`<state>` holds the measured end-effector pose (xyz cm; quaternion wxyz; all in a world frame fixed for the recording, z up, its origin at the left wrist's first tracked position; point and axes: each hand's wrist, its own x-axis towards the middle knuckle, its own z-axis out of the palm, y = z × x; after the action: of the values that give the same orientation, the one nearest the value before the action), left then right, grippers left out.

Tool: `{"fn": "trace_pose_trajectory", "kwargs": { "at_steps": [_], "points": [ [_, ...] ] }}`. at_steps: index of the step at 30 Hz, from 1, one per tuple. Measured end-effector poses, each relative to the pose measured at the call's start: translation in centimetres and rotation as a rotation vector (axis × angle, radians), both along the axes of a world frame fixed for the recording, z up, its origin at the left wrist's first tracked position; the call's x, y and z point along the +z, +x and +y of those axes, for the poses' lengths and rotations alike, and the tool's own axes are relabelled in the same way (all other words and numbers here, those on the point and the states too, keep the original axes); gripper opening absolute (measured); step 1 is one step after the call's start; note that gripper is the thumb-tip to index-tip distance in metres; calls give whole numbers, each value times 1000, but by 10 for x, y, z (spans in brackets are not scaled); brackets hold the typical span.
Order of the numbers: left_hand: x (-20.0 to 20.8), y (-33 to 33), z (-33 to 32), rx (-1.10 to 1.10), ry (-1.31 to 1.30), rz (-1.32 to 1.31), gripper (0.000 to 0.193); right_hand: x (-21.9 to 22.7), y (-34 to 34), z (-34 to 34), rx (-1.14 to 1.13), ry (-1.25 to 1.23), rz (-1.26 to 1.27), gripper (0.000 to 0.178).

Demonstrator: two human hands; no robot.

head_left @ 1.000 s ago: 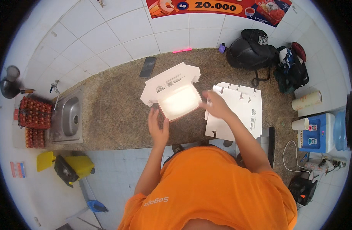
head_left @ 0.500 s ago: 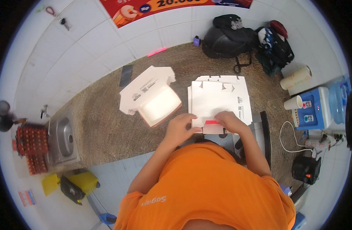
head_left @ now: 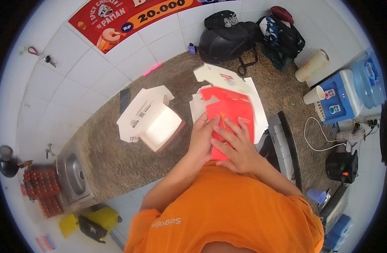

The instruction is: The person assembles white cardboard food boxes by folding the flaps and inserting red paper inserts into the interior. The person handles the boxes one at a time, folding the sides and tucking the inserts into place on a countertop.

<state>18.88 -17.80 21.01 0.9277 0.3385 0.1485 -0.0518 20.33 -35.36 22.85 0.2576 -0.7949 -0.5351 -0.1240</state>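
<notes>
A partly folded red cardboard food box (head_left: pixel 242 114) is between my hands near the front edge of the counter, its printed red side facing up. My left hand (head_left: pixel 202 137) grips its left edge, the thumb side turned toward the print. Across the lower part of the red panel lies my right hand (head_left: pixel 235 145), fingers spread. Behind them a pale flap of the box stretches toward the back. Beneath it is a stack of flat white box blanks (head_left: pixel 260 105). To the left stands a folded food box (head_left: pixel 159 128), its white inside showing and its lid laid back.
The granite counter (head_left: pixel 159 162) carries a dark phone (head_left: pixel 124 100), a pink marker (head_left: pixel 152 69), a helmet (head_left: pixel 227 42) and a backpack (head_left: pixel 282 40). At right are a blue water dispenser (head_left: pixel 341 95) and paper cup (head_left: pixel 314 95). A steel sink (head_left: pixel 75 175) lies far left.
A blank that showed its white side now shows its red side, raised and turned over the stack. My right hand has spread across it; my left hand has moved onto its edge.
</notes>
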Motion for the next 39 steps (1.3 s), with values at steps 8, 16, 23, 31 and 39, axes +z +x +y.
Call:
{"fn": "trace_pose_trajectory", "kwargs": {
  "at_steps": [8, 16, 23, 31, 39],
  "points": [
    [-26, -14, -11, -50, -155, 3, 23, -14, 8, -4, -345, 204, 122, 49],
    [-16, -22, -23, -15, -53, -49, 27, -26, -4, 8, -550, 93, 149, 55],
    [-13, -38, 11, -25, 379, -82, 35, -21, 4, -10, -341, 409, 645, 55],
    [-14, -78, 21, -183, 777, -99, 45, 5, 5, -13, -147, 106, 909, 33],
    [17, -66, 24, -84, 823, -281, 65, 17, 20, -17, 61, 30, 818, 37]
  ]
}}
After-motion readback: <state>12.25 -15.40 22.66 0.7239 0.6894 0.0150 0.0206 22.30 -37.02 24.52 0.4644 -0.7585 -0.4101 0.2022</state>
